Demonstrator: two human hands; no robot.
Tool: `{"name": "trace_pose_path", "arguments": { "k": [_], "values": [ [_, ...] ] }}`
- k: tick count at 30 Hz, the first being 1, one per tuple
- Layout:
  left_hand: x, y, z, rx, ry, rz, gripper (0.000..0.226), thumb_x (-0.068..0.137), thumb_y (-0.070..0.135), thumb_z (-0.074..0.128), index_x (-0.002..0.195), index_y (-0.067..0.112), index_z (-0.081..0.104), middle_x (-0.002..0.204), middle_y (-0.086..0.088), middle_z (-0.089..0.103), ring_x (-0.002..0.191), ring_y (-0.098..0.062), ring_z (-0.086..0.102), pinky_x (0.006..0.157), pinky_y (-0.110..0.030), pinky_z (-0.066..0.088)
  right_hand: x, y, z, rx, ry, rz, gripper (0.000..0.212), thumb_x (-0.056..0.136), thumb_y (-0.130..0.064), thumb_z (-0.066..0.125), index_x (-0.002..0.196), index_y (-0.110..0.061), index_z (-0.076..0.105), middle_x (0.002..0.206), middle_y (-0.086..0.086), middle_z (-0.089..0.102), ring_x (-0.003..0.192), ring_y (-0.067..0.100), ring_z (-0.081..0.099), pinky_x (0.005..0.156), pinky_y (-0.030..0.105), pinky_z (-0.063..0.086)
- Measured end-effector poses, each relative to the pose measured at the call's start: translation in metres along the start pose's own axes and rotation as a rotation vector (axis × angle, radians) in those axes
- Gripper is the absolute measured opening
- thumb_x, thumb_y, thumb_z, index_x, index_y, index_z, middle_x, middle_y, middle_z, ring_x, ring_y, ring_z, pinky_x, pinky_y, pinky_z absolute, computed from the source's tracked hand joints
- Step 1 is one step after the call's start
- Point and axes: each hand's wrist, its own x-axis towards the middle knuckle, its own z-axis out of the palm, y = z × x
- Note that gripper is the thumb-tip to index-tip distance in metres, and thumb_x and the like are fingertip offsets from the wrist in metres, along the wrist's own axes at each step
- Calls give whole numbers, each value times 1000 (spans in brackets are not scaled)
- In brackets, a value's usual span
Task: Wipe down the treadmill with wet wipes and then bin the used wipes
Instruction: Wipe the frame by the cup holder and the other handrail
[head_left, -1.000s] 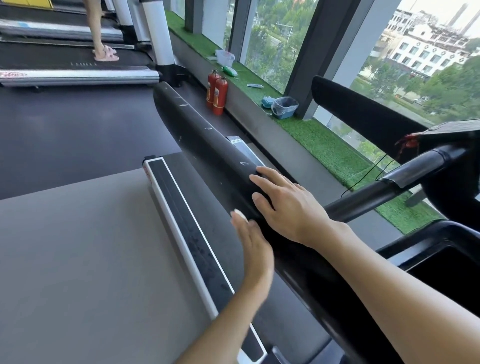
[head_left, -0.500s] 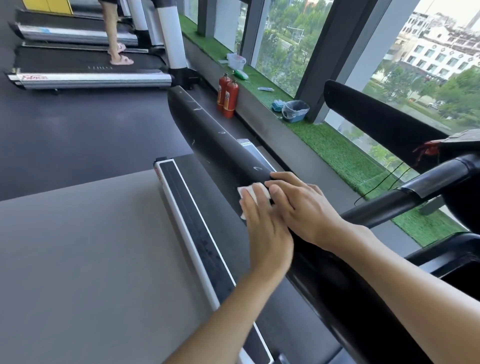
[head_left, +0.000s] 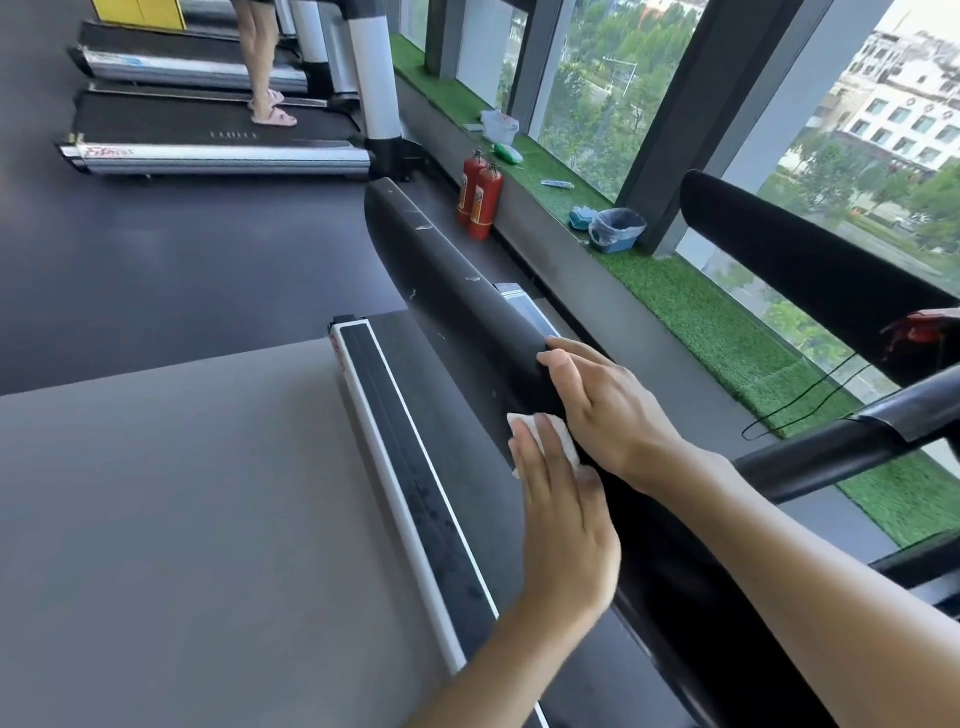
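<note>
Windowed gym, dark floor: left hand (head_left: 563, 519) lies flat, pressing white wet wipe (head_left: 566, 448) on left side of black padded treadmill handrail (head_left: 457, 291); right hand (head_left: 608, 410) curls over its top. Best: firm even pressure, long strokes toward far end.

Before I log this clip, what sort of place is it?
Most likely a gym: treadmills stand in a row beyond, a person on one, and the left hand presses a wipe to this treadmill's handrail.
</note>
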Motion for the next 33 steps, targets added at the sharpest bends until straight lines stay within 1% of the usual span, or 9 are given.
{"name": "trace_pose_path", "arguments": {
  "k": [5, 7, 9, 15, 17, 20, 25, 30, 33],
  "values": [
    [58, -7, -20, -253, 153, -264, 52, 107, 41, 17, 158, 33, 5, 166, 11, -6, 147, 4, -6, 121, -25, 4, -1, -2, 1, -28, -9, -42, 51, 107, -37, 22, 113, -7, 63, 141, -7, 52, 133, -2, 30, 102, 34, 35],
    [34, -1, -11, -399, 156, -187, 53, 108, 45, 18, 158, 27, 14, 166, 7, 6, 151, -7, 3, 124, -27, 12, 4, -3, 0, -80, 23, -88, 46, 108, -34, 23, 109, -11, 63, 129, -7, 56, 128, 3, 39, 101, 36, 34],
    [15, 10, -5, -508, 125, -124, 51, 110, 30, 19, 159, 28, 3, 164, 19, 2, 147, 7, 0, 119, -12, 6, 14, -7, -1, -102, 46, -122, 46, 108, -33, 23, 106, -12, 64, 126, -5, 58, 128, 11, 45, 103, 37, 34],
    [72, -5, -29, -379, 186, -343, 57, 99, 61, 15, 154, 46, 15, 162, 26, 3, 149, 2, 6, 124, -40, 14, 31, -13, 8, -69, -76, -88, 42, 107, -39, 23, 130, -25, 56, 153, -17, 36, 139, -4, 25, 105, 29, 30],
    [50, -5, -21, -414, 152, -322, 65, 94, 74, 13, 152, 48, 21, 160, 28, 11, 147, 8, 11, 123, -28, 11, 31, -11, 11, -85, -71, -79, 42, 106, -44, 22, 133, -32, 52, 155, -21, 30, 140, -3, 27, 104, 31, 32],
    [26, -12, -11, -490, 106, -301, 54, 105, 53, 18, 156, 41, 9, 158, 31, 4, 142, 18, 4, 112, -5, 6, 31, -10, 11, -75, -72, -66, 45, 105, -49, 20, 136, -36, 50, 155, -24, 28, 139, -2, 29, 104, 36, 37],
    [79, -37, -31, -599, 136, -498, 53, 98, 58, 26, 146, 38, 41, 140, 13, 56, 121, 3, 53, 98, -17, 40, 31, -10, 13, -41, -61, -46, 47, 104, -51, 18, 135, -38, 52, 154, -27, 29, 137, -3, 32, 98, 35, 38],
    [20, -18, -12, -544, 95, -357, 48, 108, 38, 19, 153, 45, 3, 155, 34, 2, 141, 16, 6, 117, -15, 9, 33, -5, 13, 46, -11, -46, 63, 97, -60, 12, 145, -35, 44, 152, -24, 36, 138, -3, 33, 101, 22, 29],
    [54, -19, -20, -378, 124, -265, 52, 109, 31, 16, 156, 34, -5, 161, 23, -13, 142, 16, -12, 122, -23, -2, 32, -5, 13, 89, 22, -32, 64, 96, -59, 15, 148, -33, 41, 152, -19, 41, 139, 1, 35, 104, 19, 27]
  ]
}}
